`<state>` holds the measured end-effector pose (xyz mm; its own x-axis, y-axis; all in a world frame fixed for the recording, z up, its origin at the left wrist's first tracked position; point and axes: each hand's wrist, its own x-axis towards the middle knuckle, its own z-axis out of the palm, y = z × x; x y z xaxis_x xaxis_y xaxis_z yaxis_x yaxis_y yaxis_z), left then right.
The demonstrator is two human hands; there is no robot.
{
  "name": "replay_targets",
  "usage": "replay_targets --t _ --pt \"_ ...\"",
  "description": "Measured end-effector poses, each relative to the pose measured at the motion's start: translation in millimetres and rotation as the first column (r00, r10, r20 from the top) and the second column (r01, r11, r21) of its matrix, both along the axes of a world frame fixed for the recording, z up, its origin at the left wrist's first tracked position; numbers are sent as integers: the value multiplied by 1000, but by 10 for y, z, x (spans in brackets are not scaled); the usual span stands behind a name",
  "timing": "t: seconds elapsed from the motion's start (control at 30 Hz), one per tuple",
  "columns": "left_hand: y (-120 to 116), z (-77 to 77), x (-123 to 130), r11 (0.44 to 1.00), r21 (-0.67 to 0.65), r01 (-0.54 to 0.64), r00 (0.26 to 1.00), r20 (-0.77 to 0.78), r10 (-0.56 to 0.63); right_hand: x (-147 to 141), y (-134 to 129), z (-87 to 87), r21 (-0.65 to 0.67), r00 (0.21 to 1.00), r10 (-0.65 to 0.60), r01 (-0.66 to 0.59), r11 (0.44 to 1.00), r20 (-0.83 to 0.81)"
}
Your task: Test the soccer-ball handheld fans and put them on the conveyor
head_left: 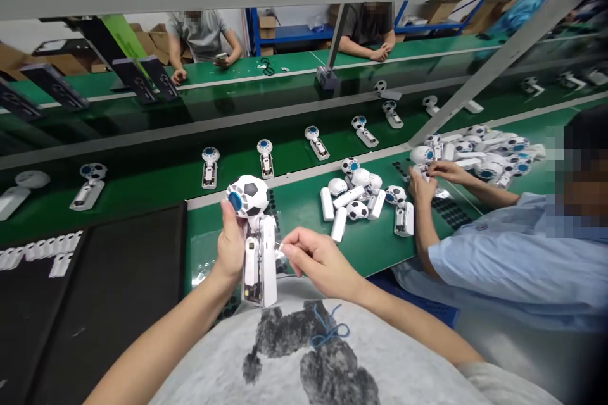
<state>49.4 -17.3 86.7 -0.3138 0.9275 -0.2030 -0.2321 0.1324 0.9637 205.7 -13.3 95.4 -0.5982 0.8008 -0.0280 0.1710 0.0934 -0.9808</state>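
Note:
A white device (260, 259) with a soccer-ball-patterned round head is held upright in front of me. Its lower body shows an open compartment with parts inside, and a white panel stands along its right side. My left hand (231, 243) is wrapped round the device just below the ball head. Beside the panel, my right hand (316, 256) pinches a small whitish piece (280, 252), too small to make out. To the right, a pile of similar devices (356, 195) lies on the green table (299, 228).
Past the table edge, a green conveyor (180, 193) carries spaced devices. A black tray (133, 278) with white parts stands left. At right, a person in blue (513, 247) handles a device beside a larger pile. Metal posts cross the view; two people sit opposite.

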Motion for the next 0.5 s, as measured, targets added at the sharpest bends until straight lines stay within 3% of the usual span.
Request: replay_targets --t 0.13,0.33,0.5 --pt "8 -16 20 1000 -13 28 999 -46 -29 31 22 11 2 1000 25 -25 1000 17" --pt "3 -37 6 982 3 187 918 -355 -174 87 65 -67 127 985 65 -86 988 160" --pt "-11 -92 43 968 -16 249 894 -382 -236 107 64 -147 98 978 91 -110 989 185"
